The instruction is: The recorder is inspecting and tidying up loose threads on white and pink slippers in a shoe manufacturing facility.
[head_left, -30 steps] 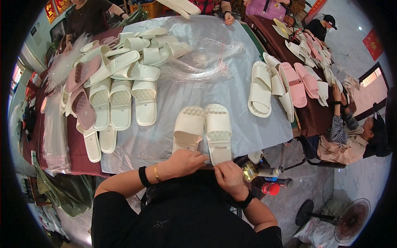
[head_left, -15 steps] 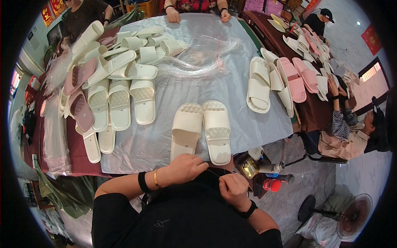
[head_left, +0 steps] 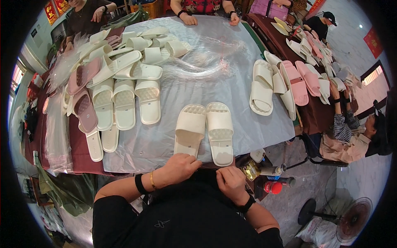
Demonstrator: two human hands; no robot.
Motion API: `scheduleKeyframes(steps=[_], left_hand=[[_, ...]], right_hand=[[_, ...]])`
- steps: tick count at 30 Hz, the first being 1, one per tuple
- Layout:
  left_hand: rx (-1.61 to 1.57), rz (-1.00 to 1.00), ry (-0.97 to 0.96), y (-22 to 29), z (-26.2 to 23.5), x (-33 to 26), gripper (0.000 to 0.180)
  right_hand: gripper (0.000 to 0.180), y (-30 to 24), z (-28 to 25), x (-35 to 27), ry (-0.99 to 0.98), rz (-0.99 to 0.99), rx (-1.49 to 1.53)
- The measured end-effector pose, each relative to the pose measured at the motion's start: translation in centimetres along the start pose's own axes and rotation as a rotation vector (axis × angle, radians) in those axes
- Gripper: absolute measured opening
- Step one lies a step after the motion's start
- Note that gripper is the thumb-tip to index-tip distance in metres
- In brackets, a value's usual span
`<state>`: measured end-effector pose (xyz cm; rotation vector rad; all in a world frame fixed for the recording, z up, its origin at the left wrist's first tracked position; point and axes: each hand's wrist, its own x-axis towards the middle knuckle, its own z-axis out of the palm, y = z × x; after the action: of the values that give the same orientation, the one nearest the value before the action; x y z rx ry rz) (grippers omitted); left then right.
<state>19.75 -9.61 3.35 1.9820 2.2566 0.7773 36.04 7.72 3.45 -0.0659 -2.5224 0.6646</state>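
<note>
Resting curled at the table edge, left hand (head_left: 178, 165) and right hand (head_left: 230, 181) — grip unclear — below cream slippers (head_left: 204, 133).

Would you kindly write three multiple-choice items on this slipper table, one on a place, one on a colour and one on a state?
1. Where does the pair of cream slippers nearest the person lie?
A. On the table's near edge, just ahead of both hands
B. On the floor by the fan
C. On the far end of the table

2. What colour is the wristband on the left hand?
A. Red
B. Black
C. White

3. How do the two slippers of that pair lie?
A. Stacked one on the other
B. Side by side, soles up
C. Standing on edge

Answers: 1 A, the pair sits on the clear plastic sheet right before the left hand and right hand. 2 B, a black band sits beside a gold bangle. 3 B, both show patterned soles, edges touching.
</note>
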Motion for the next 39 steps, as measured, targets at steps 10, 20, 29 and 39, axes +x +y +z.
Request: scheduleKeyframes(steps=[10,20,29,39], left_hand=[[0.063,-0.096,0.155,-3.1,1.0,2.2,0.029],[-0.274,-0.412,0.419,-5.5,-2.4,2.2,0.023],[-0.358,-0.596,0.446,-7.5,-3.8,2.0,0.017],[-0.363,-0.644,0.340,-9.1,-3.8,3.4,0.022]], right_hand=[[0.015,1.6,2.9,3.4,-0.002,0.033,-0.134],[0.013,2.4,5.1,6.3,0.038,0.050,-0.148],[0.012,3.9,2.1,4.3,-0.114,-0.121,-0.114],[0.014,4.1,2.6,4.5,-0.013,-0.071,-0.178]])
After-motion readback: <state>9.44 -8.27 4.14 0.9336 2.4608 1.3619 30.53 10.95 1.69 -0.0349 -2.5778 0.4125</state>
